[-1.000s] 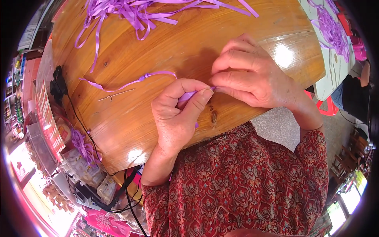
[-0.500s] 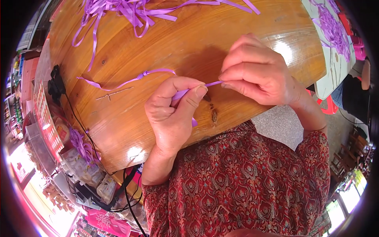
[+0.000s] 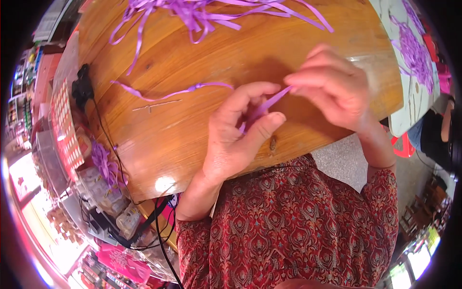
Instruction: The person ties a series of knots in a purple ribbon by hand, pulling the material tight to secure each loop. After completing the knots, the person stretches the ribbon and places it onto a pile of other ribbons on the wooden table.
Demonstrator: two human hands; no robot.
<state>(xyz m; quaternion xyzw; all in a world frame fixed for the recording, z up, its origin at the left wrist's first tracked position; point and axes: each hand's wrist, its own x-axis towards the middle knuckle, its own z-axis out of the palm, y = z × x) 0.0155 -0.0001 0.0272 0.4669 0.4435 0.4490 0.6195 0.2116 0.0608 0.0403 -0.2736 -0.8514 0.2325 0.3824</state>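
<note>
A narrow purple ribbon stretches between my two hands above the wooden table. Its upper end is pinched in the fingertips of my right hand, which is slightly blurred. The lower part runs into the palm of my left hand, where the curled fingers hold it. The thumb and forefinger of that hand stand apart. Left of it, a ribbon length with a small knot lies on the tabletop and passes out of sight behind the hand. Below that rests a thin, pale stick-like piece with a short crosspiece.
A loose heap of purple ribbons covers the far side of the wooden table. More ribbons lie on a white table at the right. A black clip-like device with a cable sits at the left edge, near bagged goods.
My left thumb and forefinger have parted from their pinch on the ribbon. My right hand has moved slightly up and right, and a longer, wider stretch of ribbon shows between the hands.
</note>
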